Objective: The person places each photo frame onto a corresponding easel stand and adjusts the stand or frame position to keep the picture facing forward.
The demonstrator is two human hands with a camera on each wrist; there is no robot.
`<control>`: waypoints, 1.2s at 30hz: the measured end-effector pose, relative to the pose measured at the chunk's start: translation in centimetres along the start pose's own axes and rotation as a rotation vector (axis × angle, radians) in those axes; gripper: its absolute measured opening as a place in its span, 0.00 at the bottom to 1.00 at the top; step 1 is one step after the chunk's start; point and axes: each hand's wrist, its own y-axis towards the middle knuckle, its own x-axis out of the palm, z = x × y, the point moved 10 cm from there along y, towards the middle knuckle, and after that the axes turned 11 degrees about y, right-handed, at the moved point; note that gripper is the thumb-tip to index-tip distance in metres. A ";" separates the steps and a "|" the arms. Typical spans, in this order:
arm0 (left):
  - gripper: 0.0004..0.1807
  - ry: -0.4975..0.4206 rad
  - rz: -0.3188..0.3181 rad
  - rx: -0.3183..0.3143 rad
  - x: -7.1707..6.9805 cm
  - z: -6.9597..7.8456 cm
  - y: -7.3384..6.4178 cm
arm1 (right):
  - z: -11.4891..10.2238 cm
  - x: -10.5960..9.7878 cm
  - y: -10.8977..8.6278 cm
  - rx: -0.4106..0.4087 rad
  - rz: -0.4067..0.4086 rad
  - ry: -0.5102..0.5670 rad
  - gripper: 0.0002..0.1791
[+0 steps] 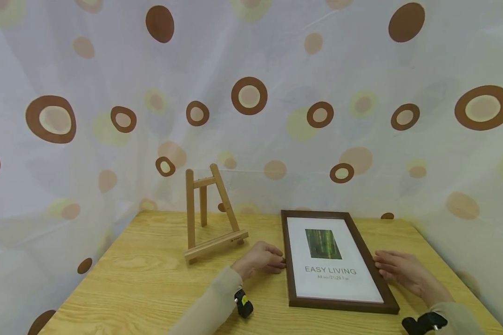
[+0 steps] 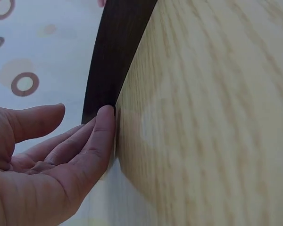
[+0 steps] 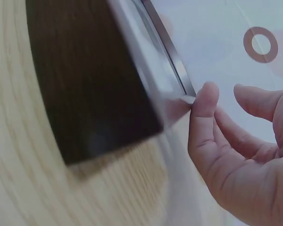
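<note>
A creased pale backdrop (image 1: pixel 251 51) printed with brown rings and dots is filling the upper frame. Below, one wood-grained table (image 1: pixel 130 279) is spreading across the bottom. One dark-brown rectangular picture frame (image 1: pixel 339 304) is lying flat at lower right, surrounding a white "EASY LIVING" sheet (image 1: pixel 331 289). One wooden easel (image 1: pixel 215 245) is standing left of centre. Two hands, left hand (image 1: pixel 261 258) and right hand (image 1: pixel 398 270), are touching the frame's opposite long edges, fingers slightly bent, thumbs spread away, gripping nothing.

At seven o'clock, the tan three-legged wooden easel (image 1: pixel 227 204) looks matt; at four, the dark-brown rectangular wood-look picture frame (image 1: pixel 343 305), faintly glossy; at six, the yellow wood-grain tabletop (image 1: pixel 272 298), smooth.
</note>
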 end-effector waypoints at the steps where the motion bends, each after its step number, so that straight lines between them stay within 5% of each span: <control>1: 0.17 -0.003 -0.004 -0.005 0.0 0.0 -0.1 | 0.2 -0.1 0.1 0.012 0.005 -0.003 0.41; 8: 0.17 -0.070 -0.017 -0.030 -0.2 0.0 0.0 | 0.3 -0.5 0.3 0.038 0.033 -0.120 0.40; 12: 0.16 -0.116 -0.016 -0.044 -0.4 -0.2 0.2 | 0.2 -0.1 0.3 0.033 0.019 -0.101 0.38; 21: 0.16 -0.178 -0.040 -0.059 -0.4 -0.8 -0.1 | 0.8 1.1 -0.9 0.105 -0.083 0.024 0.10; 28: 0.20 -0.251 -0.037 -0.060 -0.7 -1.4 -0.7 | 1.5 1.9 -1.1 0.123 -0.174 0.069 0.37; 36: 0.23 -0.237 -0.032 -0.074 -1.1 -1.6 -1.1 | 2.0 3.2 -0.8 0.113 -0.287 0.010 0.43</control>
